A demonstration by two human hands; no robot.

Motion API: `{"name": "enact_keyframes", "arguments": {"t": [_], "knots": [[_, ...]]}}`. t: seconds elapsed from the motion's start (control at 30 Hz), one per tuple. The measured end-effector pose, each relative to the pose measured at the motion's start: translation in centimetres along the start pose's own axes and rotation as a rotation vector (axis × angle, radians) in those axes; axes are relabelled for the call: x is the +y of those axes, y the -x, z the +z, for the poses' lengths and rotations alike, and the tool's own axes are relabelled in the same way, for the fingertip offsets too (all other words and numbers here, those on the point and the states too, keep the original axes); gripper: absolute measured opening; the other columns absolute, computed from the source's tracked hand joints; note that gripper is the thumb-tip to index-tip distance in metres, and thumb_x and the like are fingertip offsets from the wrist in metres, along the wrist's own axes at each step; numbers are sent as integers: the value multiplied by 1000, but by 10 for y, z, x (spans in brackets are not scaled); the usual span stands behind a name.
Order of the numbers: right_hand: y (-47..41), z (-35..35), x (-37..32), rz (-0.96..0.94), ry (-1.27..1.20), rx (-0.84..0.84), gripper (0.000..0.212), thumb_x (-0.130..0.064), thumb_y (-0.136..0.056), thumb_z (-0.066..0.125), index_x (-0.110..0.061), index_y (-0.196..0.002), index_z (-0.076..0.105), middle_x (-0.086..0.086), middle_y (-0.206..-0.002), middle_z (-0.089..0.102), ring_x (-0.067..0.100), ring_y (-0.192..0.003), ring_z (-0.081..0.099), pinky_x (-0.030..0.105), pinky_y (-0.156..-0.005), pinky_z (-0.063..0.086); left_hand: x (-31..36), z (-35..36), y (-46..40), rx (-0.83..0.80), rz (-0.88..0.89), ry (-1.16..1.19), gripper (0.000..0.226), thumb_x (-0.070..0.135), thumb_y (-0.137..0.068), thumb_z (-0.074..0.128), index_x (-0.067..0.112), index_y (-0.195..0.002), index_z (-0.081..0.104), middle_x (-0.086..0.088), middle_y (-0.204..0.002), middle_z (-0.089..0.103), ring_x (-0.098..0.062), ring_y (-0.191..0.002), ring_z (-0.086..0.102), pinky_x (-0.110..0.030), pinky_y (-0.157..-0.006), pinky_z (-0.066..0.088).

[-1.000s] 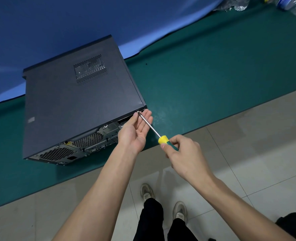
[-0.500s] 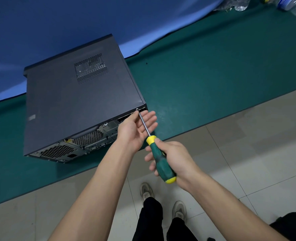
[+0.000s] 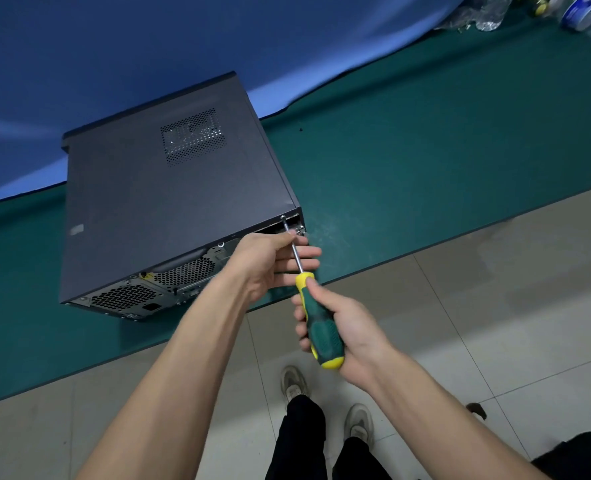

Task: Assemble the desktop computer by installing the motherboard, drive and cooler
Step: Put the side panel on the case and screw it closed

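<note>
While the right hand (image 3: 342, 327) grips the screwdriver (image 3: 316, 322), the left hand (image 3: 273, 263) seemingly steadies its shaft.

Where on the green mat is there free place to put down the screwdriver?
The green mat lies bare between the computer case and the plastic bottles. A narrower strip runs before the case. At the case's near corner it is crowded: left hand, screwdriver, right hand.
</note>
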State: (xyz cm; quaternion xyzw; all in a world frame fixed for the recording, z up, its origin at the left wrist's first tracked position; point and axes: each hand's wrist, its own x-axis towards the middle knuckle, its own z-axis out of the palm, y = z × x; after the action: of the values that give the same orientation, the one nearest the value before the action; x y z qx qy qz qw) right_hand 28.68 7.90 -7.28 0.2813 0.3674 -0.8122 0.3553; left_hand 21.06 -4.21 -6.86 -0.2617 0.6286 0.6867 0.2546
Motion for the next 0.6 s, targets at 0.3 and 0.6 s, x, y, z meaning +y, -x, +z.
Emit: {"name": "enact_keyframes", "arguments": {"t": [0.3,0.6], "knots": [[-3,-1,4,-59,297,138,28,-34,-81,71,-12,-82,56,-2,-56,60,13,-42,56,20,-40,44,1,2,-1,201,125,-221,19,15,-78,75,-1,-74,65,-12,-55,67,-17,-40,60,-22,-40,50],[-1,-7,-8,115,53,-137,52,-55,-87,51,-7,-83,71,5,-63,63,17,-45,57,20,-43,44,5,-1,2,15,25,-120,18,12,-91,59,-3,-81,63,-14,-67,71,-20,-53,68,-27,-49,56]]}}
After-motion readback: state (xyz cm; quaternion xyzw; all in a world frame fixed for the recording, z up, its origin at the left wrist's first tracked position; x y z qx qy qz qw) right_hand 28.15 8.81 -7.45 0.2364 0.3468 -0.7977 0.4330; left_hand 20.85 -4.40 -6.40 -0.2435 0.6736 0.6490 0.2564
